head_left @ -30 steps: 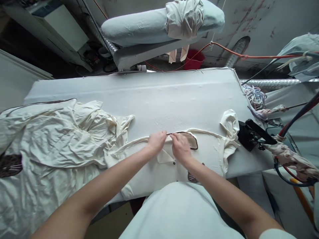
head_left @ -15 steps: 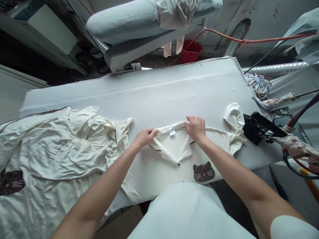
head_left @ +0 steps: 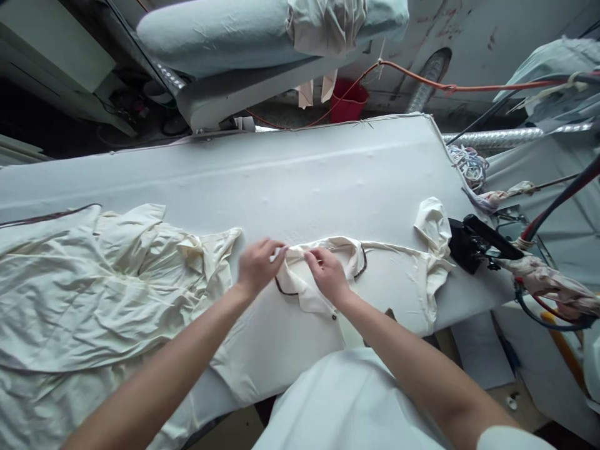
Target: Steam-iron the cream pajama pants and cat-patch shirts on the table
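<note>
A cream shirt point(head_left: 290, 340) with a dark-piped collar point(head_left: 360, 265) lies on the padded ironing table. My left hand point(head_left: 259, 265), slightly blurred, pinches the collar's left end between thumb and fingers. Close beside it my right hand point(head_left: 327, 272) has thumb and fingers closed on the collar's upper edge. The collar's right part stands up in a loop, and a small dark button point(head_left: 334, 317) shows at the front below. My right forearm hides most of the dark cat-shaped patch point(head_left: 390, 314). A black iron point(head_left: 473, 244) rests by the shirt's right sleeve point(head_left: 432, 225).
More crumpled cream garments point(head_left: 107, 287) cover the left of the ironing table point(head_left: 262, 169). A padded sleeve arm point(head_left: 220, 37) with cloth on it overhangs the back. Behind stands a red bucket point(head_left: 347, 100). An orange cord point(head_left: 422, 78) and wrapped hoses point(head_left: 539, 275) hang at right.
My right hand has moved left and down along the collar, nearer my left hand. The left hand has shifted slightly left. The collar's right side has lifted into a loop.
</note>
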The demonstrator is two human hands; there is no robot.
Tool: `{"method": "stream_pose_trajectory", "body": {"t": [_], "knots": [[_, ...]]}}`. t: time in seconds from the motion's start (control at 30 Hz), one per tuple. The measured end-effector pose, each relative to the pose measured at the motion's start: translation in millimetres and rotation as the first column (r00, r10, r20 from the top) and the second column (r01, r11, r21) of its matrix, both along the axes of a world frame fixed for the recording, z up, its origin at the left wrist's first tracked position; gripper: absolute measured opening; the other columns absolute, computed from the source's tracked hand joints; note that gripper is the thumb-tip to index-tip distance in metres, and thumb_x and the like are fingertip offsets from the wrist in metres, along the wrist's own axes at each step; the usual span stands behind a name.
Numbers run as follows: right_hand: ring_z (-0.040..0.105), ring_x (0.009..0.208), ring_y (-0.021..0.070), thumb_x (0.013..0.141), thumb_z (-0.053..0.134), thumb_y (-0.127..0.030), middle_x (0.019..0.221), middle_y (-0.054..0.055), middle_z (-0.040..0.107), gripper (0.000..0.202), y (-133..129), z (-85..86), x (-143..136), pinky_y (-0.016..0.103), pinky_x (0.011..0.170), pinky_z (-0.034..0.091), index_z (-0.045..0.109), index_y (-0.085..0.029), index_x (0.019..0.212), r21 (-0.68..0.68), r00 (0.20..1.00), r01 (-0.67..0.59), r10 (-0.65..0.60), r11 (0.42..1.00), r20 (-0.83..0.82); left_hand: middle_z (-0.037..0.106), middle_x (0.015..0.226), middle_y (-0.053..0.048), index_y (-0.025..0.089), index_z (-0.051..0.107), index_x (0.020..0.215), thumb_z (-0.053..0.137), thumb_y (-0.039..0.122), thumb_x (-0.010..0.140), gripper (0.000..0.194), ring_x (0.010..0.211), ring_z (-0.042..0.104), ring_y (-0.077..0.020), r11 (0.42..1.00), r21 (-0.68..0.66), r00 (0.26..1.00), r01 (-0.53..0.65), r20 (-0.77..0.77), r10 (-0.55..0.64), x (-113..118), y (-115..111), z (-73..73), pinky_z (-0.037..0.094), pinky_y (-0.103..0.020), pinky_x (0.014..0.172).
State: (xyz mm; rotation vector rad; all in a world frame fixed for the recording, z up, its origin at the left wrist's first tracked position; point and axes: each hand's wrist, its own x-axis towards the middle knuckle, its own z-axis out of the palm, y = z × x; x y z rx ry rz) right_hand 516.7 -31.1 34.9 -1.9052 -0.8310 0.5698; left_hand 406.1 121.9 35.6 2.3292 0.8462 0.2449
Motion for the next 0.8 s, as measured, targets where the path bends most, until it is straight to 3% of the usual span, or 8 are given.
{"method": "stream_pose_trajectory", "body": {"t": [0.07, 0.13, 0.2, 0.23, 0.4, 0.57, 0.7, 0.8], "knots": [[0.06, 0.088, 0.0195, 0.097, 0.048, -0.033, 0.091, 0.006, 0.066, 0.02, -43, -1.5, -3, 0.031, 0.084, 0.049, 0.063, -0.021, 0.093, 0.034, 0.963, 0.095, -0.1, 0.995, 0.252, 0.068, 0.079, -0.008, 0.021, 0.07, 0.081, 0.035, 0.059, 0.095, 0.054, 0.078, 0.063, -0.0228, 0.967, -0.251, 0.998, 0.046, -0.031, -0.055, 56, -35, 7.1, 0.046, -0.033, 0.073], [0.06, 0.093, 0.0228, 0.094, 0.048, -0.025, 0.093, 0.009, 0.065, 0.017, -83, -15.8, -6, 0.036, 0.088, 0.049, 0.064, -0.02, 0.094, -0.014, 0.883, 0.112, -0.093, 0.994, 0.46, 0.063, 0.063, -0.005, 0.02, 0.066, 0.072, 0.029, 0.064, 0.095, 0.062, 0.055, 0.055, -0.0174, 0.847, -0.53, 0.987, 0.047, -0.108, -0.122, 109, -69, 7.2, 0.041, -0.03, 0.057], [0.06, 0.103, 0.0264, 0.093, 0.048, -0.022, 0.108, 0.014, 0.066, 0.024, -112, -34.7, -7, 0.042, 0.093, 0.049, 0.066, -0.019, 0.108, -0.109, 0.816, 0.125, -0.04, 0.986, 0.576, 0.054, 0.052, -0.003, 0.02, 0.057, 0.061, 0.028, 0.061, 0.096, 0.061, 0.045, 0.044, -0.0148, 0.77, -0.638, 0.983, -0.01, -0.147, -0.109, 144, -91, 1.7, 0.035, -0.029, 0.051], [0.058, 0.111, 0.0284, 0.094, 0.048, -0.022, 0.119, 0.016, 0.064, 0.031, -121, -42.7, -6, 0.045, 0.097, 0.048, 0.064, -0.019, 0.12, -0.155, 0.794, 0.144, -0.02, 0.977, 0.607, 0.049, 0.048, -0.001, 0.021, 0.052, 0.057, 0.029, 0.057, 0.097, 0.058, 0.043, 0.042, -0.0142, 0.782, -0.622, 0.986, -0.029, -0.146, -0.079, 154, -96, -1.7, 0.034, -0.029, 0.05], [0.023, 0.152, 0.0292, 0.095, 0.044, -0.023, 0.161, 0.016, 0.034, 0.064, -124, -54.5, 19, 0.054, 0.121, 0.024, 0.03, -0.016, 0.157, -0.277, 0.799, 0.087, 0.099, 0.957, 0.593, 0.043, 0.044, 0.0, 0.022, 0.044, 0.049, 0.039, 0.048, 0.094, 0.052, 0.051, 0.046, -0.0154, 0.89, -0.456, 0.987, -0.026, -0.152, -0.049, 160, -89, -6.0, 0.033, -0.028, 0.056], [0.017, 0.154, 0.0297, 0.094, 0.051, -0.041, 0.164, 0.016, 0.027, 0.072, -149, -47.7, 81, 0.054, 0.124, 0.017, 0.031, -0.012, 0.157, -0.385, 0.825, -0.001, 0.218, 0.923, 0.522, 0.043, 0.044, 0.001, 0.021, 0.043, 0.047, 0.041, 0.051, 0.092, 0.054, 0.051, 0.044, -0.0149, 0.93, -0.366, 0.981, -0.043, -0.192, -0.03, 163, -89, -5.2, 0.03, -0.028, 0.055], [0.03, 0.15, 0.029, 0.1, 0.042, -0.037, 0.157, 0.017, 0.041, 0.057, -222, -12.3, 176, 0.053, 0.12, 0.028, 0.041, -0.013, 0.151, -0.337, 0.721, 0.05, 0.199, 0.94, 0.664, 0.043, 0.045, 0.001, 0.021, 0.042, 0.048, 0.042, 0.054, 0.092, 0.056, 0.05, 0.045, -0.0143, 0.945, -0.32, 0.983, -0.073, -0.18, 0.014, 163, -94, -10.7, 0.031, -0.027, 0.055], [0.043, 0.139, 0.037, 0.1, 0.044, -0.05, 0.148, 0.025, 0.049, 0.063, -270, 25.9, 273, 0.056, 0.106, 0.039, 0.046, -0.011, 0.149, -0.308, 0.627, 0.3, 0.057, 0.903, 0.777, 0.052, 0.048, 0.0, 0.02, 0.05, 0.051, 0.043, 0.055, 0.092, 0.054, 0.053, 0.051, -0.0159, 0.944, -0.313, 0.977, -0.108, -0.207, 0.044, 161, -100, -9.6, 0.034, -0.027, 0.057]]}}
